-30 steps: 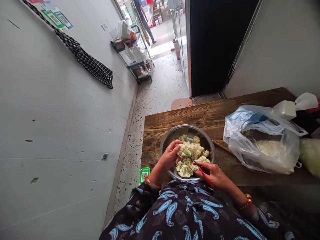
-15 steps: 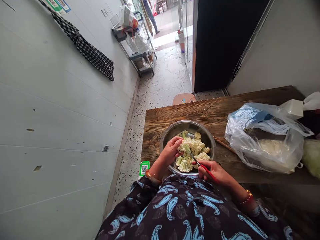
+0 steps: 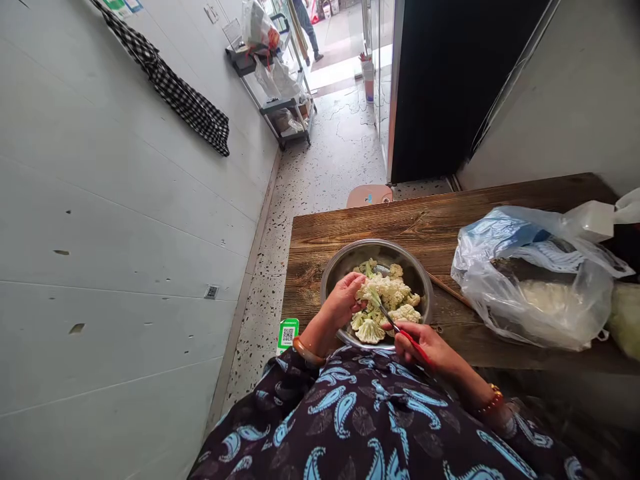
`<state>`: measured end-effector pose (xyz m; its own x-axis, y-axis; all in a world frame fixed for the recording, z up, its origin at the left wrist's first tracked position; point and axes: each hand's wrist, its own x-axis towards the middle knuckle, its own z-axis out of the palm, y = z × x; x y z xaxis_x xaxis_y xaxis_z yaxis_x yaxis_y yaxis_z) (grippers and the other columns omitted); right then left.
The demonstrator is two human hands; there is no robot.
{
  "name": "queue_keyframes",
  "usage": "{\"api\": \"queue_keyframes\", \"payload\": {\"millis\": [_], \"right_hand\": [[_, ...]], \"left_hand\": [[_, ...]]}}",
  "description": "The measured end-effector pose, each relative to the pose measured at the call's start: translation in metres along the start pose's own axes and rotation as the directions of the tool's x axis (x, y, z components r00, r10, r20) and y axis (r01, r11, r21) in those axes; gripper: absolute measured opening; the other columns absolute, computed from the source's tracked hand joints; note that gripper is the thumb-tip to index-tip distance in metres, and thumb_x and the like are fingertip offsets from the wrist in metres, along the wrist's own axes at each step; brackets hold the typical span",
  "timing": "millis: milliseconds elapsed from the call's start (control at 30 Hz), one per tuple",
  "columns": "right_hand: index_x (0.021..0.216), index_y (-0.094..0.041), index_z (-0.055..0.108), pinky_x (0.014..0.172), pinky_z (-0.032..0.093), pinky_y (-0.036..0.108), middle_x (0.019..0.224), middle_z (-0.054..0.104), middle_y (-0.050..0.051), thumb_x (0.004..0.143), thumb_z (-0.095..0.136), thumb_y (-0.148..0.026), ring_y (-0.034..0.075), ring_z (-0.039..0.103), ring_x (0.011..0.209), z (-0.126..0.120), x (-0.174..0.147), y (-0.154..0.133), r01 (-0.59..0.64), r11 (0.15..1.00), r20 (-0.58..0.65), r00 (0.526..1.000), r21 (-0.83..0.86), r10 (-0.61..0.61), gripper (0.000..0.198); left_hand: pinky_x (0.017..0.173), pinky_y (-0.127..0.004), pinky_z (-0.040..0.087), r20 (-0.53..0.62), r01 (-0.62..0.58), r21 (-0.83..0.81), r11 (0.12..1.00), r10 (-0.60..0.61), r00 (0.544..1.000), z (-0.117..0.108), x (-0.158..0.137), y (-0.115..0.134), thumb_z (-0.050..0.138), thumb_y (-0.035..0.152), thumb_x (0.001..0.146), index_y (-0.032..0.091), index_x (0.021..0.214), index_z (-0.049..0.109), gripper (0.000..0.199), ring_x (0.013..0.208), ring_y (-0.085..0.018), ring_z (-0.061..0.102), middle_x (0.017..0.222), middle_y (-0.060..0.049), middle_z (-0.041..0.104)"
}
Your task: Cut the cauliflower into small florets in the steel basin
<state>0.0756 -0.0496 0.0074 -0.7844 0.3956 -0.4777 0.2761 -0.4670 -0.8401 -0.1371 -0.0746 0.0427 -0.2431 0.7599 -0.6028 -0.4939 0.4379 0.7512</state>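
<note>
A round metal bowl (image 3: 334, 267) with several pale cauliflower florets (image 3: 370, 331) in it stands on the wooden table (image 3: 320, 235) in front of me. Over the bowl's left side my left hand (image 3: 344, 297) is closed on a piece of cauliflower (image 3: 376, 289). My right hand (image 3: 419, 345) grips red-handled scissors (image 3: 414, 344) at the bowl's lower right. Their metal blades point up and left and meet the pale green stem of the held piece. My fingers hide part of the handles.
Right of the bowl lie a thin brown stick (image 3: 450, 291) and a clear plastic bag (image 3: 540, 287) with pale contents. A green QR card (image 3: 288, 333) is at the table's left edge. Beyond are a pink stool (image 3: 370, 195), a loaded cart (image 3: 277, 103) and a person's legs (image 3: 307, 30) outside.
The view has shifted slightly. Both hands, the scissors and the cauliflower piece keep nearly the same places over the bowl.
</note>
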Motion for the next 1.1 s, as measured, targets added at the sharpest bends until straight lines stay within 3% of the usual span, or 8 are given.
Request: {"api": "queue_keyframes", "payload": {"millis": [300, 500, 733, 1100], "right_hand": [[0.107, -0.016, 0.068, 0.044, 0.031, 0.021, 0.06, 0.054, -0.002, 0.079, 0.061, -0.068, 0.009, 0.042, 0.046, 0.001, 0.003, 0.002, -0.002, 1.0, -0.011, 1.0, 0.024, 0.002, 0.06], [0.11, -0.014, 0.067, 0.044, 0.03, 0.022, 0.06, 0.053, -0.002, 0.076, 0.061, -0.073, 0.008, 0.041, 0.045, 0.002, 0.003, -0.004, -0.008, 1.0, -0.017, 1.0, -0.004, 0.007, 0.068], [0.112, -0.014, 0.067, 0.042, 0.029, 0.02, 0.059, 0.052, -0.004, 0.078, 0.062, -0.069, 0.007, 0.04, 0.044, -0.004, 0.006, 0.003, -0.03, 0.999, 0.003, 1.0, 0.016, 0.03, 0.065], [0.109, -0.012, 0.067, 0.043, 0.025, 0.02, 0.052, 0.044, -0.007, 0.078, 0.062, -0.068, 0.006, 0.033, 0.042, -0.003, 0.005, 0.002, -0.057, 0.997, 0.022, 0.998, 0.058, 0.055, 0.064]], "left_hand": [[0.048, -0.015, 0.039, -0.019, 0.02, 0.017, 1.0, -0.019, 1.0, 0.004, -0.003, 0.001, 0.08, 0.052, 0.063, 0.018, 0.085, 0.059, 0.046, 0.057, -0.005, 0.048, 0.076, 0.003, 0.055], [0.048, -0.015, 0.039, -0.043, -0.005, 0.005, 1.0, 0.006, 0.999, 0.009, -0.005, 0.004, 0.079, 0.053, 0.064, 0.017, 0.086, 0.059, 0.046, 0.057, -0.005, 0.049, 0.077, 0.003, 0.055], [0.041, -0.014, 0.032, -0.026, -0.041, 0.003, 0.999, 0.041, 0.999, 0.008, -0.001, -0.002, 0.079, 0.054, 0.063, 0.018, 0.084, 0.057, 0.047, 0.052, -0.004, 0.046, 0.071, 0.004, 0.052], [0.038, -0.015, 0.032, -0.003, -0.106, -0.05, 0.993, 0.106, 0.994, 0.006, 0.0, -0.013, 0.077, 0.049, 0.068, 0.018, 0.086, 0.056, 0.042, 0.048, -0.004, 0.047, 0.071, 0.004, 0.053]]}}
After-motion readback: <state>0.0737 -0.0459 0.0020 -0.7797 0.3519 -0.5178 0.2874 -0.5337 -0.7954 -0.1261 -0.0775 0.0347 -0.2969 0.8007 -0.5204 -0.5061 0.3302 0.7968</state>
